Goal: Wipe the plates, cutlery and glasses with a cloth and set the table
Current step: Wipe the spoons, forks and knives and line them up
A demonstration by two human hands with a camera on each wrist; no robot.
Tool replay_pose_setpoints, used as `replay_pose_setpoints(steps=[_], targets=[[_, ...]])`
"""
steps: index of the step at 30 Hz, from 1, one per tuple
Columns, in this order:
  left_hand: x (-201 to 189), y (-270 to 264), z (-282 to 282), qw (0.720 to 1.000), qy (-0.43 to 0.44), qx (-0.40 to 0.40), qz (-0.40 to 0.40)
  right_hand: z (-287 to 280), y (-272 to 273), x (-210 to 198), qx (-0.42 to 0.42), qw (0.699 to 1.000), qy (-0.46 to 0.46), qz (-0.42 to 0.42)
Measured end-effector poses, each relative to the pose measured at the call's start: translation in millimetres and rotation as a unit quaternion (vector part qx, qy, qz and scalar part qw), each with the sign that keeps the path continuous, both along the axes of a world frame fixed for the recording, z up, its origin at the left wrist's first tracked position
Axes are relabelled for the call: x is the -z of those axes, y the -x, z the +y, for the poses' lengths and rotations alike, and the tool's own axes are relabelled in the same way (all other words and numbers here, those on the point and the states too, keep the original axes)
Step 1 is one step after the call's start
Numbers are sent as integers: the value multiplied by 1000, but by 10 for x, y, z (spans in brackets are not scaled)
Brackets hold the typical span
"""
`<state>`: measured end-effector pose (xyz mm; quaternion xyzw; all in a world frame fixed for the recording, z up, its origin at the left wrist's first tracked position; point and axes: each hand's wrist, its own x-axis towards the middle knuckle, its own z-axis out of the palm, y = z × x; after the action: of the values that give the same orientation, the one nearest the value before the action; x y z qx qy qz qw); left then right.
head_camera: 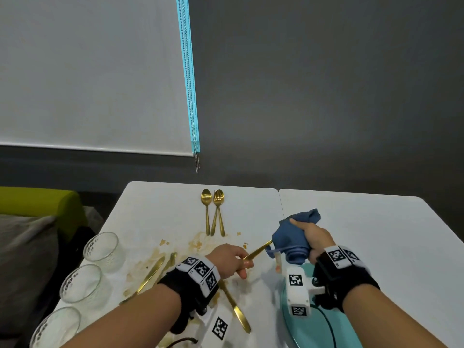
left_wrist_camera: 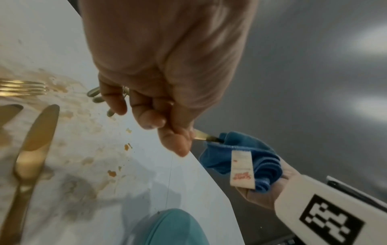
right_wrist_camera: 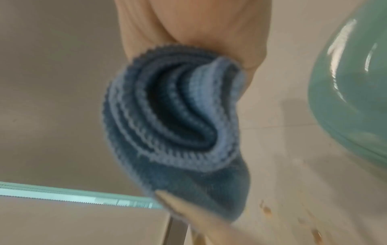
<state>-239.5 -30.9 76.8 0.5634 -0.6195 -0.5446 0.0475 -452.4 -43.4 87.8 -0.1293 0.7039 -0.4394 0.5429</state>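
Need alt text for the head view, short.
Left hand holds a gold cutlery piece, its far end inside a bunched blue cloth gripped by the right hand, above a stained white table.

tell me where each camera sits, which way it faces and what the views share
Head: worn on the head, looking forward and down over the table; shows both forearms, left hand and right hand.
Left wrist: looks along the left hand, whose fingers pinch a gold utensil.
Right wrist: looks along the right hand gripping the blue cloth.
Shared: all three show the cloth, the utensil entering it and the teal plate.
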Motion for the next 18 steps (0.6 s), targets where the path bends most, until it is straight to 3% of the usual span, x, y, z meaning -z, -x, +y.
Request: replay_pose_setpoints(steps=[5,10,18], targets=[[82,374,41,999,5,-40,37,-1,-76,90,-39,995,7,-94],[107,649,27,997,13,-69,37,1,-72,127,-149,986,-30,69],[208,777,-22,997,-50,-57,9,-37,-11,179,-266,956,-41,114]])
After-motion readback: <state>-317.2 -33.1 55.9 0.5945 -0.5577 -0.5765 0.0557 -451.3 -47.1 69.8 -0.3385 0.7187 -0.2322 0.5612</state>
